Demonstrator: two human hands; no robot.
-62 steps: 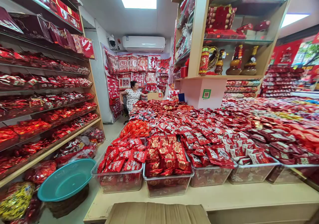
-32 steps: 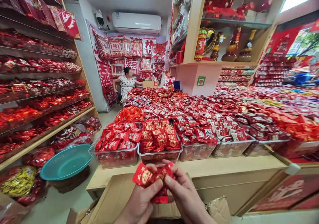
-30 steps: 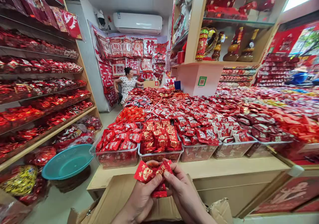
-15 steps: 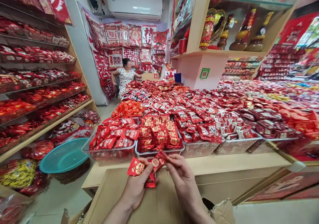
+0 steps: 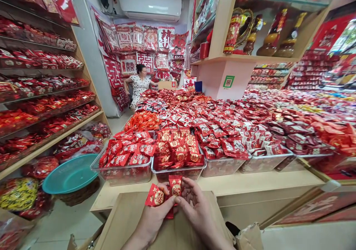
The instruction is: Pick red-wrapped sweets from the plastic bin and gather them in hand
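Hands, left (image 5: 151,220) and right (image 5: 194,209), pinch red packets (image 5: 167,192); lower packets seemingly hidden.

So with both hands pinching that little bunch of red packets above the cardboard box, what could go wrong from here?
1. The left hand and right hand hold several red packets by fingertip grip only; one may slip and drop onto the cardboard box or the floor.
2. The clear bin just ahead is heaped above its rim, so added or brushed packets could slide off onto the wooden ledge.
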